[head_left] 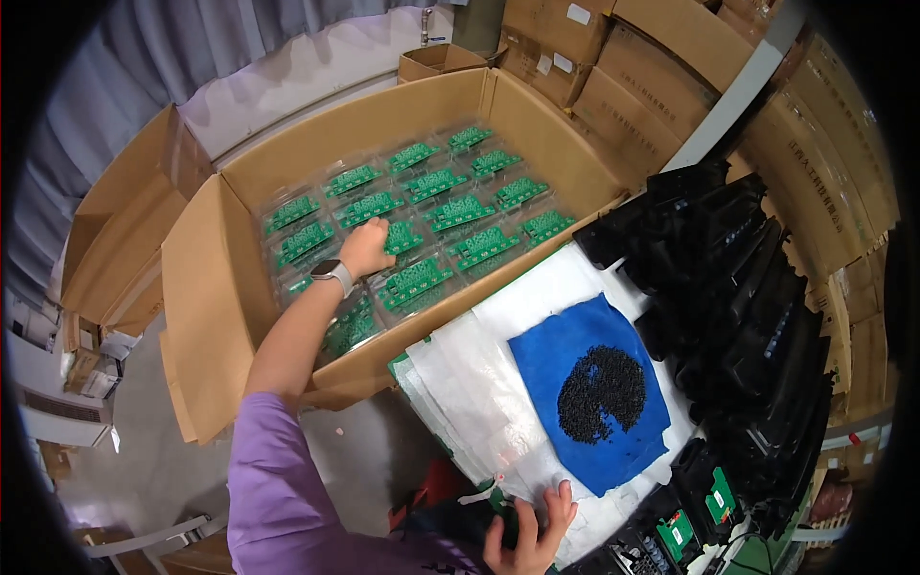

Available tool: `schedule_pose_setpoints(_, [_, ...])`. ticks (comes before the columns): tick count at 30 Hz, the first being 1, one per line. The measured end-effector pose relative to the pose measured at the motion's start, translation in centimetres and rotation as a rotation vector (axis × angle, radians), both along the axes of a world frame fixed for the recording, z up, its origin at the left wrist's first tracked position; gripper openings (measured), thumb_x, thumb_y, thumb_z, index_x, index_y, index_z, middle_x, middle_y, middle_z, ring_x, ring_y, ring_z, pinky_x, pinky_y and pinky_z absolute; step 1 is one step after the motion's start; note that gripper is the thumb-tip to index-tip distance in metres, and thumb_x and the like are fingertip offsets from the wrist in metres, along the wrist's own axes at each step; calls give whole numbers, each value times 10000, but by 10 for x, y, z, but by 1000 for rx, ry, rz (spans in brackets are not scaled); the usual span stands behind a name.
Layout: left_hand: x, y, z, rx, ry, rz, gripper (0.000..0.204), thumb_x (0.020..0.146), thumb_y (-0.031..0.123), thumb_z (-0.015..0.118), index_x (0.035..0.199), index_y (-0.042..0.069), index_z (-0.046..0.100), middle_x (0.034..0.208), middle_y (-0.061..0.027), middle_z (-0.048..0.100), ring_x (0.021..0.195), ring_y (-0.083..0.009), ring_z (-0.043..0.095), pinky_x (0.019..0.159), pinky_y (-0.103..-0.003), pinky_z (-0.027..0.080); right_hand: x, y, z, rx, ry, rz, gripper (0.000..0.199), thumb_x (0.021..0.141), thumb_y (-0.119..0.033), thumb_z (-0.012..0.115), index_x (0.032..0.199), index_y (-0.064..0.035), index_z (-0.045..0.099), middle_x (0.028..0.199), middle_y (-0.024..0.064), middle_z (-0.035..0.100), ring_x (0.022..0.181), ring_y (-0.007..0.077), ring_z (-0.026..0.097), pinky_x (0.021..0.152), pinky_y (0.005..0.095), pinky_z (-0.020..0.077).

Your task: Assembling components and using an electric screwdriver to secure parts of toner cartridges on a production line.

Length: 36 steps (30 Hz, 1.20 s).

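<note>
Your left hand [365,246] is stretched far forward and to your left, down inside the big cardboard box [206,287]. Its fingers are curled over the edge of a clear tray of green circuit boards [402,239], though you cannot tell whether they have closed on it. The trays lie in rows running diagonally away to your right, so the nearest ones sit just below your wrist. Your right hand [532,537] is close to your body, fingers spread flat on the white plastic sheet [479,374] covering the surface, holding nothing. Beyond it lies a blue cloth [594,422] with a heap of black pellets [601,394], well apart from the box.
</note>
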State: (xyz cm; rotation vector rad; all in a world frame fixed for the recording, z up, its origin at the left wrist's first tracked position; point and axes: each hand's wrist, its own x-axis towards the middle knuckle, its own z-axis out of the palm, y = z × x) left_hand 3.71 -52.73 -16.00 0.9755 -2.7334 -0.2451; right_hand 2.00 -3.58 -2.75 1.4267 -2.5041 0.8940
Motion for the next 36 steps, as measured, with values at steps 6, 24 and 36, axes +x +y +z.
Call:
schedule_pose_setpoints(6, [-9,54,5,98,-162,-47,636,570,352,765,1026,-19,520,1012,-215,551,868,-365,599,739,-438,504,0,-4,2,-81,11,7,331,731,-74,617,1054,-10,583,1207,265,465,1157,473,430,946,567,357])
schedule_pose_setpoints(24, [17,6,36,-34,251,25,430,672,282,749,904,-54,615,869,-190,629,707,-358,574,652,-427,465,-5,35,-12,-381,29,152,323,762,-62,600,1070,-9,517,1268,224,426,1200,392,442,990,460,358])
schedule_pose_setpoints(36, [35,406,188,1542,571,-595,798,649,364,759,1256,-11,400,1042,-125,590,898,-199,608,773,-305,517,0,107,41,-620,-210,-68,520,756,0,605,1250,-30,447,1210,166,453,1102,322,494,899,384,438])
